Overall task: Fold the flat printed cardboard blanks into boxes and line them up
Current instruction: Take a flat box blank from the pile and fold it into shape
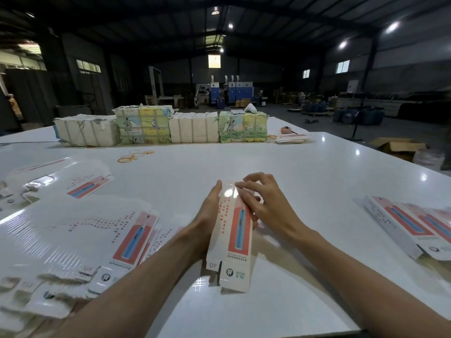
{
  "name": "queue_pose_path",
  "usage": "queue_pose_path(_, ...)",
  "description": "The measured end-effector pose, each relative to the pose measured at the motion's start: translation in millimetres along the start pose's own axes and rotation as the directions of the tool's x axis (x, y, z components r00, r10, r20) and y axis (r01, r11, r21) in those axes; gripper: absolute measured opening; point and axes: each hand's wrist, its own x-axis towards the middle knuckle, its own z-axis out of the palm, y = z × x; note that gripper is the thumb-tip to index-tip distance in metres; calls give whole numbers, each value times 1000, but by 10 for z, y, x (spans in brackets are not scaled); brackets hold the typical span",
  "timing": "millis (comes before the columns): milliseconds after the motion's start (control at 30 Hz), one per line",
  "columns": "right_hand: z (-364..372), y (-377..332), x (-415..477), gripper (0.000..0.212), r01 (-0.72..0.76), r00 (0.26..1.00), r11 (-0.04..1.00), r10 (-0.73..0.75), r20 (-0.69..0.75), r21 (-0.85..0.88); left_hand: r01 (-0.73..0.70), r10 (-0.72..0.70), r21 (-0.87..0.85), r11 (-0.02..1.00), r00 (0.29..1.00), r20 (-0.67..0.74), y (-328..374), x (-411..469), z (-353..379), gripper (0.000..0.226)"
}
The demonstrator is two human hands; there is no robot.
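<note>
My left hand (210, 213) cradles the half-folded box (231, 230) along its 9 o'clock side; my right hand (263, 201) curls over its 12 o'clock end; flat blanks (97, 228) lie at 9 o'clock on the table (244, 157); finished boxes (410, 225) sit at 3 o'clock.

My left hand (210, 213) and right hand (264, 203) are bare, with long, slim fingers. Behind each hand the wrist and arm are uncovered as far as the picture's edge: left forearm (136, 284), right forearm (353, 272). My nails are too blurred to make out.
</note>
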Motion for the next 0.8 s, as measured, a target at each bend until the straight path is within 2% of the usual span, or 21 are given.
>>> queue_pose_path(100,-7,-74,82,26,3,999,1000,-3,38,-3,-36,36,-41,999,999,-3,15,5,-11,67)
queue_pose_path(167,-53,-128,176,17,-93,994,991,87,68,93,-39,42,-77,996,998,38,25,3,14,66)
queue_pose_path(267,-148,-167,289,15,-276,960,919,247,135,281,-8,19,-122,993,996,89,41,4,43,72)
queue_pose_path(400,-124,-126,278,19,-364,930,847,306,205,387,28,-9,-150,988,992,126,48,-5,37,69)
queue_pose_path(567,-218,-121,262,23,-357,933,767,272,234,533,-28,33,-38,999,988,148,119,-21,112,67)
queue_pose_path(667,-294,-142,248,22,-369,927,706,239,288,604,2,-4,10,1000,985,173,163,-26,179,70)
queue_pose_path(800,-303,-128,222,22,-347,934,645,174,312,681,54,-57,28,998,994,98,162,3,270,69)
